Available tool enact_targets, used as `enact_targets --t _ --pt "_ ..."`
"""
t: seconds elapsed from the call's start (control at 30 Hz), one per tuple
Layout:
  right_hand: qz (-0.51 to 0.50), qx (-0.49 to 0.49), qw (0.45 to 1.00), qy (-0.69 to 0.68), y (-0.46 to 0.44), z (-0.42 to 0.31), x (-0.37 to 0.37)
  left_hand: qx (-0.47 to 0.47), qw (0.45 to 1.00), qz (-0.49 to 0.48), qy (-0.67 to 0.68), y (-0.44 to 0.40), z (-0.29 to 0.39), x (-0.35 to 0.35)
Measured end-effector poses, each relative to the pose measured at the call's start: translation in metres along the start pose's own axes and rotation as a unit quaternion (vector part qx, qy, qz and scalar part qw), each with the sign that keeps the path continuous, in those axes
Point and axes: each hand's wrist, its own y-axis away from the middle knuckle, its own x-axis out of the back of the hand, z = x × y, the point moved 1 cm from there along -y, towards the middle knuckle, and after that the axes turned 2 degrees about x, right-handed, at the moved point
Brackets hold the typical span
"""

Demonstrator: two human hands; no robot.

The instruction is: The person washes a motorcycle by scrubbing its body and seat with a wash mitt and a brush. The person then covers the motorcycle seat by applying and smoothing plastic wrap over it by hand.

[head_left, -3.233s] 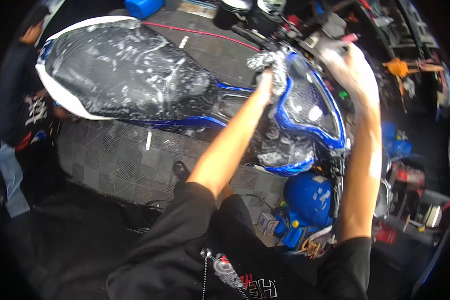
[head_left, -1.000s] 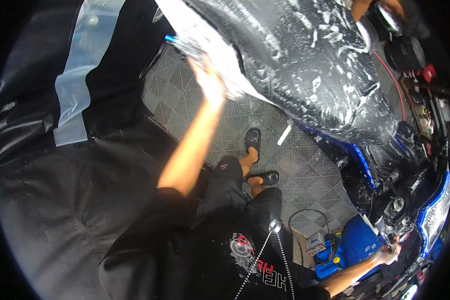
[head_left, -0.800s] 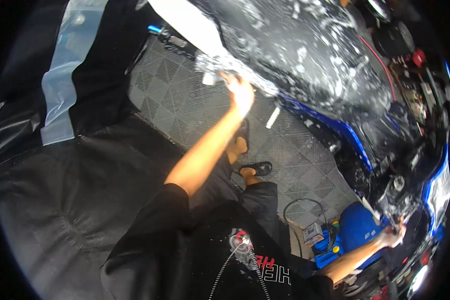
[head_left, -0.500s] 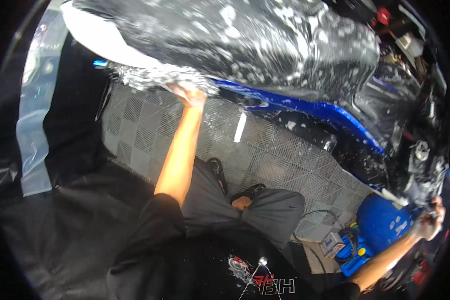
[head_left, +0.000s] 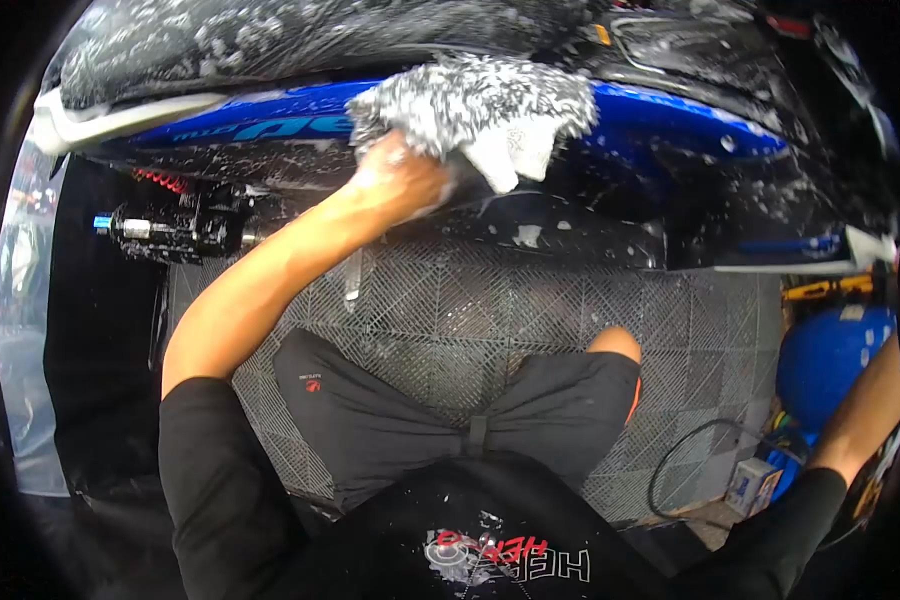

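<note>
My left hand (head_left: 402, 180) is closed on a shaggy grey-and-white wash mitt (head_left: 470, 105), its fingers partly hidden behind the pile. The mitt's white cuff hangs loose beside the hand. It presses against the blue side panel (head_left: 670, 110) of a scooter-like vehicle, covering part of the panel's lettering. White suds cover the black seat (head_left: 300, 45) above it. My right forearm reaches to the right edge of the view, and the hand itself is out of sight.
A shock absorber with a red spring (head_left: 160, 180) shows at the left. Grey grid floor tiles (head_left: 440, 300) lie below the vehicle. At the right are a blue rounded container (head_left: 835, 355), a small box (head_left: 755, 487) and a black hose (head_left: 660, 480). A clear plastic strip (head_left: 30, 330) hangs far left.
My left hand has carried the mitt rightward from the vehicle's left end onto the blue panel. The view has turned, and my right hand has left the picture at the right.
</note>
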Motion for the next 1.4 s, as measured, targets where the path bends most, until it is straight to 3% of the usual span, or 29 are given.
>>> enact_targets --t 0.03,0.07,0.1,0.2,0.33,0.47,0.57,0.67,0.73,0.8,0.87,0.93,1.0,1.07,1.1,1.23,1.3,1.37,1.4 --pt "-0.005 -0.013 1.000 -0.003 0.004 -0.003 -0.001 0.081 0.966 -0.105 0.222 0.009 -0.006 0.012" --pt "-0.008 -0.023 1.000 -0.009 0.007 -0.008 -0.003 -0.075 0.977 0.074 -0.185 0.007 -0.022 -0.017" --pt "-0.008 -0.038 0.999 -0.004 0.012 -0.006 0.001 -0.215 0.919 0.303 -0.130 0.024 -0.050 -0.017" --pt "-0.021 -0.061 0.998 -0.001 0.025 -0.004 0.006 -0.145 0.932 0.254 -0.215 0.066 -0.065 0.017" --pt "-0.035 -0.082 0.996 0.009 0.042 -0.001 0.012 -0.281 0.905 0.231 -0.221 0.049 -0.005 0.029" --pt "-0.046 -0.098 0.994 0.016 0.057 -0.002 0.017 -0.372 0.894 0.206 -0.143 -0.034 0.116 0.011" --pt "-0.047 -0.109 0.993 0.017 0.065 -0.005 0.022 -0.382 0.909 0.157 -0.064 -0.094 0.200 -0.007" --pt "-0.047 -0.123 0.991 0.020 0.074 -0.004 0.022 -0.376 0.923 0.074 0.047 -0.125 0.239 -0.027" --pt "-0.045 -0.130 0.990 0.019 0.077 -0.003 0.023 -0.380 0.906 0.003 0.188 -0.123 0.235 -0.029" --pt "-0.044 -0.133 0.990 0.019 0.081 -0.003 0.022 -0.359 0.855 -0.101 0.360 -0.107 0.207 -0.018" --pt "-0.042 -0.138 0.989 0.018 0.083 -0.007 0.021 -0.268 0.833 -0.215 0.434 -0.079 0.176 0.022" --pt "-0.039 -0.143 0.989 0.022 0.085 -0.006 0.021 -0.249 0.883 -0.171 0.359 -0.081 0.167 0.034" --pt "-0.039 -0.142 0.989 0.021 0.081 -0.005 0.018 -0.307 0.934 0.047 0.179 -0.098 0.164 0.018" --pt "-0.038 -0.140 0.989 0.021 0.079 -0.006 0.019 -0.301 0.907 0.293 -0.034 -0.110 0.189 0.013" --pt "-0.040 -0.140 0.989 0.022 0.080 -0.007 0.019 -0.269 0.856 0.416 -0.150 -0.114 0.223 0.011" --pt "-0.046 -0.149 0.987 0.024 0.083 -0.008 0.014 -0.420 0.771 0.477 0.047 -0.177 0.296 0.019" --pt "-0.049 -0.159 0.986 0.021 0.086 -0.011 0.010 -0.352 0.903 0.244 0.038 -0.167 0.328 0.052" --pt "-0.045 -0.173 0.984 0.017 0.087 -0.014 0.008 -0.404 0.815 0.377 0.175 -0.172 0.327 0.070" --pt "-0.039 -0.184 0.982 0.015 0.089 -0.016 0.010 -0.335 0.852 0.362 0.174 -0.170 0.323 0.066"
